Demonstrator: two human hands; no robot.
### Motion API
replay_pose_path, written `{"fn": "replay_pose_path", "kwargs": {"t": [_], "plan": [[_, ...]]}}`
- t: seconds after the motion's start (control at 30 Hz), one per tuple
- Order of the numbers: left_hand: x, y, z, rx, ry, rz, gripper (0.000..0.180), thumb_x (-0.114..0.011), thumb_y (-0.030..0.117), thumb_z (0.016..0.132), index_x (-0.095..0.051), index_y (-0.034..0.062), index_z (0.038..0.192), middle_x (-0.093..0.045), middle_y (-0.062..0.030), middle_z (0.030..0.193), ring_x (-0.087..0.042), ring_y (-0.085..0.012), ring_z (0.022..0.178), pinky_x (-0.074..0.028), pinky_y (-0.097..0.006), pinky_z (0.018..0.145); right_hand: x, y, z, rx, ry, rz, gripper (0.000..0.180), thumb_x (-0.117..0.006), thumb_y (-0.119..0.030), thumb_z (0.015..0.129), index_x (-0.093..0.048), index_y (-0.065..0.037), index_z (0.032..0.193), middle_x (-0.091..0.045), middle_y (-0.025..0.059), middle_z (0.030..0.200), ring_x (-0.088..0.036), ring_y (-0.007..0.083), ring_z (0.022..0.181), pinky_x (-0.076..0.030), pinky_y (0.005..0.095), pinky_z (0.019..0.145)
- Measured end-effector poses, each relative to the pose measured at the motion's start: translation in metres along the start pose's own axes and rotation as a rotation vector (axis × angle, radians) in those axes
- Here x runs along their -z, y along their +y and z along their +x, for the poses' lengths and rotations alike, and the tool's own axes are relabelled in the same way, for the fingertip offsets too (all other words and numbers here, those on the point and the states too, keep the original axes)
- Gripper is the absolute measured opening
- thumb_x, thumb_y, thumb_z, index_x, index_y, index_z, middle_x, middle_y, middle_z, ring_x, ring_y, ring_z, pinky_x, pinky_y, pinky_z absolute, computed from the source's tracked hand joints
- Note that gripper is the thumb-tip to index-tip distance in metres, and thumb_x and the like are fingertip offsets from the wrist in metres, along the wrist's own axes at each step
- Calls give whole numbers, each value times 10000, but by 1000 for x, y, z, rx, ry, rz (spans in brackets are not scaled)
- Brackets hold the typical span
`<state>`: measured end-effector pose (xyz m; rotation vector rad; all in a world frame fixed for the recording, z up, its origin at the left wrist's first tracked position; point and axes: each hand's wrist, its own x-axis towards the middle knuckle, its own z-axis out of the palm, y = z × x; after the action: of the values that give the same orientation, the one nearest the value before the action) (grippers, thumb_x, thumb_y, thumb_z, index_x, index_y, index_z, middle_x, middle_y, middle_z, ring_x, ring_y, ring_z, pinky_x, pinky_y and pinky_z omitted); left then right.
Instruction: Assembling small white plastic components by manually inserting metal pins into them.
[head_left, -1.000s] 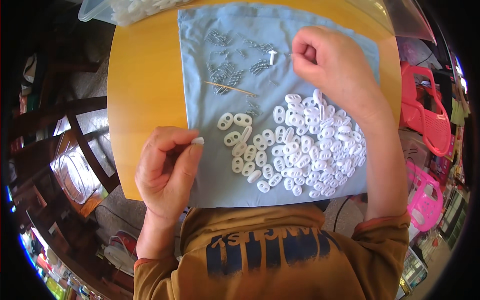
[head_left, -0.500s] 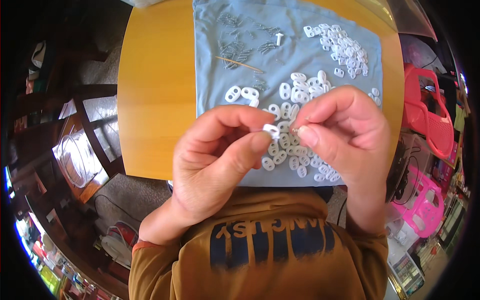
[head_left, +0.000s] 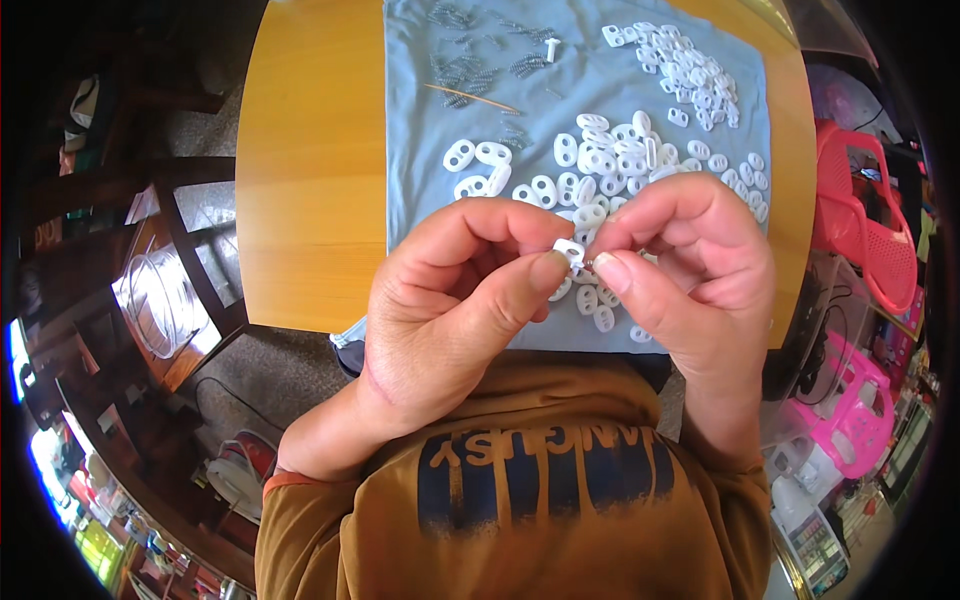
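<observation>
My left hand [head_left: 440,300] pinches a small white plastic piece with a hole [head_left: 569,250] between thumb and forefinger. Opposite it, my right hand [head_left: 710,285] grips a tiny metal spring [head_left: 589,265] by thumb and fingertip. The spring's end meets the side of the white piece; whether it sits inside cannot be made out. Beneath and beyond both hands lie many white oval two-holed pieces [head_left: 600,160], some covered by my fingers. Several similar ovals [head_left: 492,153] form a separate group beyond my left hand.
A blue-grey cloth [head_left: 415,200] covers much of the wooden table [head_left: 310,180]. Loose springs [head_left: 465,80], a thin wooden stick [head_left: 470,98] and a white T-shaped piece [head_left: 552,48] lie far left on it. Small white pieces [head_left: 690,75] are heaped far right. A red chair [head_left: 835,190] stands right.
Both hands have come together: the left moved right with the white piece, and the spring in the right hand now meets it. The view has shifted slightly.
</observation>
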<state>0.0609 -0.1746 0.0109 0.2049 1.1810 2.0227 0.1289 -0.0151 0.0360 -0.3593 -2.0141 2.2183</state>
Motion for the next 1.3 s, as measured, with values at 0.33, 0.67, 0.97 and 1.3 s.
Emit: {"fn": "replay_pose_path", "kwargs": {"t": [0.33, 0.67, 0.97, 1.3], "plan": [[3, -4, 2, -20, 11, 27, 144, -586, 1, 856, -564, -11, 998, -588, -12, 855, -511, -43, 719, -430, -173, 631, -1, 2, -2, 82, -21, -174, 200, -597, 78, 774, -508, 10, 940, -578, 77, 872, -560, 117, 808, -444, 240, 745], [6, -5, 6, -34, 27, 14, 144, -569, -18, 858, -561, -17, 1002, -582, -8, 842, -508, -43, 710, -422, -172, 621, -5, 4, 0, 135, 2, -331, 215, -591, 104, 772, -513, 16, 952, -579, 81, 883, -565, 122, 815, -446, 235, 749], [7, -8, 8, -42, 26, 33, 139, -559, -34, 858, -558, -13, 995, -579, -4, 837, -505, -36, 700, -420, -166, 612, -7, 7, 1, 162, 17, -339, 211, -585, 109, 777, -516, 17, 953, -581, 84, 887, -564, 127, 810, -447, 236, 746], [12, -8, 9, -170, -20, 325, 138, -577, 0, 854, -546, -20, 987, -545, -52, 867, -529, -82, 670, -443, -195, 611, -7, 9, -1, 256, -23, -442, 205, -569, 118, 791, -509, 14, 958, -575, 107, 894, -555, 153, 816, -445, 258, 757]]}}
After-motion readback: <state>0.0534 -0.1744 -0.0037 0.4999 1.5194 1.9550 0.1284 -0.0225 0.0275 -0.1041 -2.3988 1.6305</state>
